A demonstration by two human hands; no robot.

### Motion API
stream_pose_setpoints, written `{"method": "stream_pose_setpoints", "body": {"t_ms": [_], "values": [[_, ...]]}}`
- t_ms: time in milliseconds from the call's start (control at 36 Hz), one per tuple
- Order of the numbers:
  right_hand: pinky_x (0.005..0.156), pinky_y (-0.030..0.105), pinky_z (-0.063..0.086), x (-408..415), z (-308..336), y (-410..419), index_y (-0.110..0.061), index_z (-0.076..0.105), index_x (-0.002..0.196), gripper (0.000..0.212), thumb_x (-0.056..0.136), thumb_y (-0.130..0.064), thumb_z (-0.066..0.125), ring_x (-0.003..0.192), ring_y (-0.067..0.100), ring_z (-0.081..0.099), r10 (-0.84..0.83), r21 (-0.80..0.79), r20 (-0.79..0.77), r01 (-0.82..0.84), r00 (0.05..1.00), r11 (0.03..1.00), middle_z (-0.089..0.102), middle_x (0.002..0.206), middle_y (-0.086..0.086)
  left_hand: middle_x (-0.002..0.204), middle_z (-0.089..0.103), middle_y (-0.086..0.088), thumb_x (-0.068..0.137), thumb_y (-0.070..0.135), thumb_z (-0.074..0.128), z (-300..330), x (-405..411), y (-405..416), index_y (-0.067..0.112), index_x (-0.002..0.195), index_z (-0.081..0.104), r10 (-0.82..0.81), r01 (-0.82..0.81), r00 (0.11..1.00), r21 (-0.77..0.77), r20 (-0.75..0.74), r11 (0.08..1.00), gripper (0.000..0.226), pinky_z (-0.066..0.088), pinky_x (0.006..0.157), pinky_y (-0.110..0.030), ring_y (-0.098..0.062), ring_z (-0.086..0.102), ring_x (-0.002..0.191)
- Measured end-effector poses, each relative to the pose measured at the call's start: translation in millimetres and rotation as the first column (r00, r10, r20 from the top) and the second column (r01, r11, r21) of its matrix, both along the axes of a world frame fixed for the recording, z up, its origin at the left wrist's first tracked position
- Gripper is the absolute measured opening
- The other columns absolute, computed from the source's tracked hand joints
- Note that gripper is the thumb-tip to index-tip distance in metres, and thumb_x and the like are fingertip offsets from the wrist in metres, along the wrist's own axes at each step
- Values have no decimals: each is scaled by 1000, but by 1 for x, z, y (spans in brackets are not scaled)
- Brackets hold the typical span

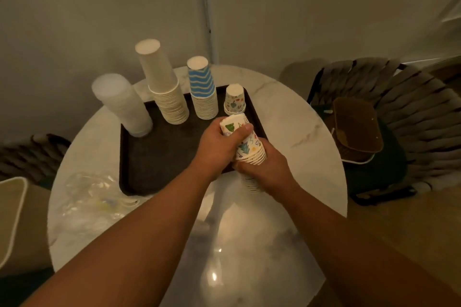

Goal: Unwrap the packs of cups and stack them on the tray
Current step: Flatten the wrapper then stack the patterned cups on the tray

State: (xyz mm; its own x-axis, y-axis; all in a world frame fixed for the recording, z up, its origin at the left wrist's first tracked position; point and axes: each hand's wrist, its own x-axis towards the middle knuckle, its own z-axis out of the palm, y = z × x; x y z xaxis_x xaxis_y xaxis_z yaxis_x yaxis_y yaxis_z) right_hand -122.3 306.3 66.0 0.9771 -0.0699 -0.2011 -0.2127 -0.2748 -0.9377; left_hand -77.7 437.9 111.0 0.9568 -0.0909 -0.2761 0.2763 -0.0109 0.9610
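**Head view: splitting a sleeve of printed cups over the tray's near right corner**

Head camera looks down on a dark tray (154,157) sitting on a round marble table (294,119). Both hands are together on one nested column of patterned cups (247,147), held tilted just above the tray's near right corner. The left hand (219,147) wraps its fingers and thumb around the upper part; the right hand (264,169) grips the lower part, whose rims show beneath it.

At the tray's far edge stand four upturned stacks: a frosted plastic stack (122,104) at the far left corner, leaning, then a plain white stack (164,92), a blue wavy stack (203,92), and a short patterned stack (234,99) at the far right corner. Crumpled clear wrapping (94,194) lies off the tray's near left corner.

The step looks like separating a portion and adding it to the short patterned stack. To do that well, twist gently rather than pull, since nested paper cups stick and squashed rims jam. Keep the grip light, bring the portion upright, and lower it squarely over the short stack without brushing the blue wavy stack beside it.
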Motion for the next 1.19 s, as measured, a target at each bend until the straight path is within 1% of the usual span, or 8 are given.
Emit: {"method": "stream_pose_setpoints", "body": {"t_ms": [83, 278, 444, 611, 722, 806, 1056, 1194], "values": [[69, 4, 42, 2, 9, 19, -46, 51, 111, 57, 66, -44, 86, 88, -10, 59, -32, -62, 36, 35, 999, 998, 61, 93, -27, 107, 72, 0, 79, 37, 79, 3, 8, 14, 26, 109, 60, 11, -11, 1000, 16, 14, 1000, 37, 57, 89, -44, -15, 71, 97], [78, 19, 48, 16, 19, 28, -47, 52, 105, 52, 65, -49, 84, 91, 0, 62, -89, -143, 63, 98, 994, 985, 64, 95, -20, 103, 73, 1, 77, 42, 79, 7, 27, 20, 24, 106, 60, 37, -38, 998, 21, 48, 999, 39, 59, 85, -46, -15, 72, 93], [74, 16, 43, 42, 17, 1, -37, 48, 113, 58, 68, -41, 84, 87, 2, 57, -111, -189, 41, 116, 993, 975, 57, 98, -18, 106, 72, 5, 64, 54, 80, 30, 75, 8, 29, 105, 59, 88, -90, 976, 2, 201, 996, 53, 57, 89, -43, -12, 70, 99], [79, 22, 46, 74, 7, -37, -33, 47, 120, 64, 68, -43, 83, 93, 7, 57, -171, -146, -15, 167, 985, 975, 57, 105, -14, 111, 61, 7, 79, 33, 80, 43, 140, -22, 25, 121, 50, 17, -175, 902, 329, 431, 928, 52, 50, 87, -28, -10, 58, 102], [68, 12, 40, 90, 0, -58, -39, 44, 113, 60, 68, -43, 83, 81, -2, 55, -171, -146, -14, 167, 985, 975, 54, 95, -23, 113, 61, -2, 78, 26, 79, 9, 167, -38, 12, 122, 53, -52, -200, 912, 552, 407, 809, 53, 43, 81, -27, -18, 56, 103], [77, 19, 47, 99, -10, -71, -39, 45, 114, 61, 68, -44, 84, 88, 2, 58, -173, -127, -21, 169, 985, 977, 57, 101, -20, 114, 60, -12, 77, 25, 78, -19, 177, -43, 9, 117, 54, -49, -201, 934, 632, 355, 748, 50, 44, 82, -32, -28, 57, 107], [84, 24, 50, 108, -25, -83, -37, 46, 117, 62, 67, -44, 84, 93, 3, 57, -143, -100, -38, 139, 989, 985, 58, 107, -17, 128, 56, -14, 82, 25, 75, -51, 180, -52, 8, 133, 46, -79, -128, 970, 757, 231, 641, 61, 43, 93, -37, -32, 52, 119], [75, 14, 43, 105, -25, -84, -40, 45, 111, 58, 68, -43, 83, 84, -4, 55, -131, -101, -47, 126, 990, 987, 55, 98, -23, 136, 53, -13, 84, 28, 75, -59, 177, -52, 10, 137, 43, -88, -67, 984, 770, 158, 634, 64, 40, 92, -30, -30, 49, 125]]}}
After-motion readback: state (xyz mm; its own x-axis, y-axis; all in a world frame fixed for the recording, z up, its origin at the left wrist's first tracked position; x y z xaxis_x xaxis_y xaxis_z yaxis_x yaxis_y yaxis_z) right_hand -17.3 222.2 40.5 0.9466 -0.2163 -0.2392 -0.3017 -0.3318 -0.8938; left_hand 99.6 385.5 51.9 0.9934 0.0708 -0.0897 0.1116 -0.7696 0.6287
